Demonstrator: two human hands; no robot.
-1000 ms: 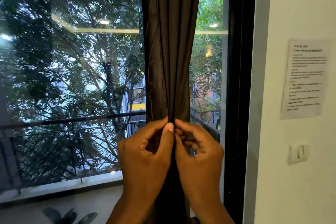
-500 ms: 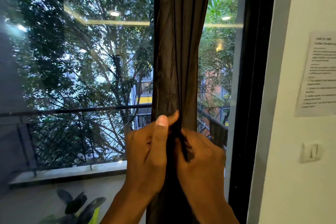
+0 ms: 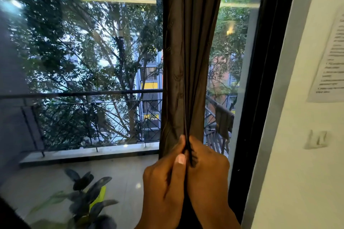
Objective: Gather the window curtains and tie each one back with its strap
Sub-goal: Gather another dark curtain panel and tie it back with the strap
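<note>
curtain (image 3: 186, 52): dark brown, faintly patterned, bunched into a narrow column of vertical folds, hanging before the glass (image 3: 83, 61) just left of the black frame (image 3: 260, 80) | left hand (image 3: 165, 182): fingers curled, thumb up, pinching the folds | right hand (image 3: 208, 171): fingers curled round the folds, touching the left hand | wall (image 3: 297, 173): paper sheet (image 3: 331, 65), blurred

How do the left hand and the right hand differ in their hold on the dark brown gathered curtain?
The left hand shows its thumb pressed upright along the dark brown gathered curtain; the right hand shows no thumb, only its back and knuckles. The left hand reaches slightly higher than the right. Both grip the same bunch, side by side.
</note>
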